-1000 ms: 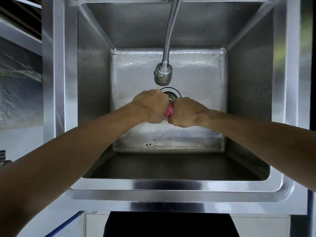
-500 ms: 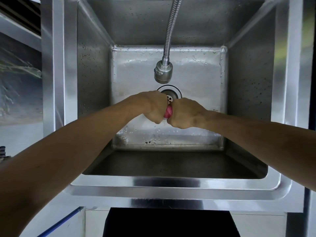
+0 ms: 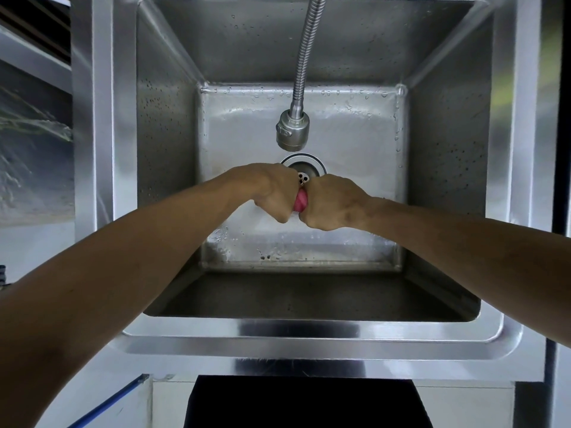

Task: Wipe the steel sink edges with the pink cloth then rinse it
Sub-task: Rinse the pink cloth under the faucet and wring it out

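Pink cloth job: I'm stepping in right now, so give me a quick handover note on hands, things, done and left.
Left hand: fisted shut on the pink cloth.
Right hand: fisted shut on its other end, knuckles nearly meeting the left.
Cloth: bunched between both fists, over the drain, below the faucet head.
No water stream visible; the sink floor is wet with droplets.
Done: looks like wringing after rinsing, though I can't confirm the wiping.
Left: finish wringing, set the cloth down.

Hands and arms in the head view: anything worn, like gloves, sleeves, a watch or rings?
Nothing worn that shows. The left hand and right hand are bare, with no gloves. Both forearms are uncovered up to the frame edge: no sleeve, watch or band in view. The fingers are curled under, so rings cannot be ruled out.
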Action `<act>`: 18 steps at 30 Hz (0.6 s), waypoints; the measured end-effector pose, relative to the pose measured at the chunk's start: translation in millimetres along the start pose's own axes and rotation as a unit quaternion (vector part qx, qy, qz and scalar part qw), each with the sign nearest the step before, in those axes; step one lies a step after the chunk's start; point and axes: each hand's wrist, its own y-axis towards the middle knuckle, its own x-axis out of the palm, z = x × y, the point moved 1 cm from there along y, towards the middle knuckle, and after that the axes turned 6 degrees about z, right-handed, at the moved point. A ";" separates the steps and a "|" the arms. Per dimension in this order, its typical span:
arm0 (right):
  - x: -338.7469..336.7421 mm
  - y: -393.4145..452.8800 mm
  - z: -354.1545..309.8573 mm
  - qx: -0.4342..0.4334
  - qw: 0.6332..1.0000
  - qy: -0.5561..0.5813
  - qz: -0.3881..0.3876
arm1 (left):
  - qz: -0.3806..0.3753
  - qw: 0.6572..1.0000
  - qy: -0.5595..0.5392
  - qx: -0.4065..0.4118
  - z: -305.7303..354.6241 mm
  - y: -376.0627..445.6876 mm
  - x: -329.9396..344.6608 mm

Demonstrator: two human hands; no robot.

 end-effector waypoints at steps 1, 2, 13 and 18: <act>-0.6 0.4 0.4 -0.002 1.000 -0.002 0.001 | 0.000 1.000 -0.005 -0.001 -0.5 0.3 0.1; -1.4 1.0 0.8 -0.003 1.000 -0.004 0.002 | -0.002 1.000 -0.010 -0.003 -1.0 0.3 0.0; -4.1 1.1 -1.3 -0.007 1.000 -0.011 -0.001 | -0.055 0.995 -0.073 -0.026 -3.3 -2.1 -5.0; -13.0 2.1 -0.3 0.000 1.000 -0.023 0.002 | -0.007 0.996 -0.088 -0.017 -3.7 0.5 -4.7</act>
